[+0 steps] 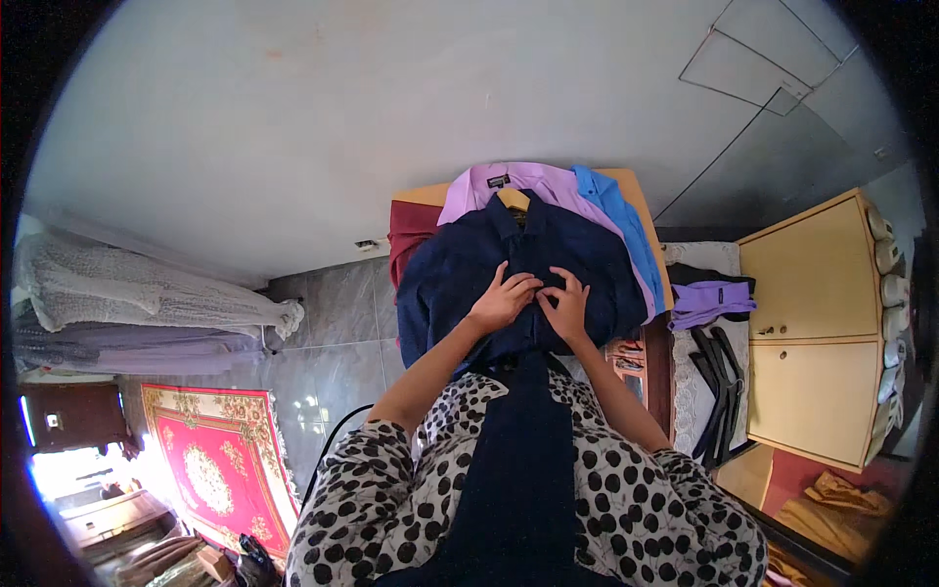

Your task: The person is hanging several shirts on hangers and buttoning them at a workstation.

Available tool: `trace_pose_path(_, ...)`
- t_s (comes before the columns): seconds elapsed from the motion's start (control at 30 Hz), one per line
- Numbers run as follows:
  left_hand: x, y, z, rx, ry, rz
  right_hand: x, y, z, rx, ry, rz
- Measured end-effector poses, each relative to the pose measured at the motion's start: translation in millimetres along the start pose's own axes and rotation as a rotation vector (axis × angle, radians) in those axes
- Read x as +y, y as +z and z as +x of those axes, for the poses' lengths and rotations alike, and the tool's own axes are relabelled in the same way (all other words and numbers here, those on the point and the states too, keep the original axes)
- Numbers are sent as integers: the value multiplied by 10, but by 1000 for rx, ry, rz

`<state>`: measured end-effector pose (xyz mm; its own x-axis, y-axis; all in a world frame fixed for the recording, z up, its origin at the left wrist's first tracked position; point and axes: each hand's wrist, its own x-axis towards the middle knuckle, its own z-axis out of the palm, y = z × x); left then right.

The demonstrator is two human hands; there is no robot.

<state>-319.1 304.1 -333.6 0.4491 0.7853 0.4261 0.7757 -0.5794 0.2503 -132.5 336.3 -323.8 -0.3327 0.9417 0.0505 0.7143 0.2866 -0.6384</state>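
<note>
A navy long-sleeved shirt [445,269] lies front up on a small table, with a wooden hanger [514,200] showing inside its collar. My left hand [505,296] rests on the shirt's front, fingers closed on the button edge. Close beside it, my right hand [565,308] pinches the same edge between thumb and index finger. The fingertips almost meet, and the button there is too small to make out. Under the navy shirt are a lilac shirt [553,182], a blue shirt [620,217] and a maroon garment [412,221].
The light wood tabletop [626,182] stands near a grey wall [391,127]. To the right, a lace-covered surface [690,391] bears black straps [719,377] and purple cloth [712,297] beside a cabinet [807,333]. White garments [147,289] hang left, above a red rug [220,460].
</note>
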Motion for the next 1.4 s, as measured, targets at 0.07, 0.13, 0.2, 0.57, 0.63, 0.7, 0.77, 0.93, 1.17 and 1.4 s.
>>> trace_pose_path(0.07,2,22,-17,13,11,26,11,-37,5,-12,-35,9)
trace_pose_path(0.13,-5,9,-22,80,51,46,11,-74,14,-42,-41,10)
trace_pose_path(0.2,-22,-36,-17,29,25,1,5,-105,27,-75,-46,11)
trace_pose_path(0.57,5,-77,21,25,52,49,-12,-96,36,-94,-77,-18)
trace_pose_path(0.63,28,-15,-2,46,56,101,-27,-73,33,-93,-35,-37)
trace_pose_path(0.7,36,31,-30,83,79,96,-58,-26,16,-113,64,-99)
trace_pose_path(0.77,45,56,-60,106,91,102,-91,28,-15,-81,127,-83)
trace_pose_path(0.93,26,-20,-111,102,86,141,-119,97,-59,-41,247,-65)
trace_pose_path(1.17,45,-137,-86,157,60,100,-128,92,-72,-7,151,-102)
trace_pose_path(1.4,58,-99,-102,141,70,59,-122,114,-155,119,-19,-193)
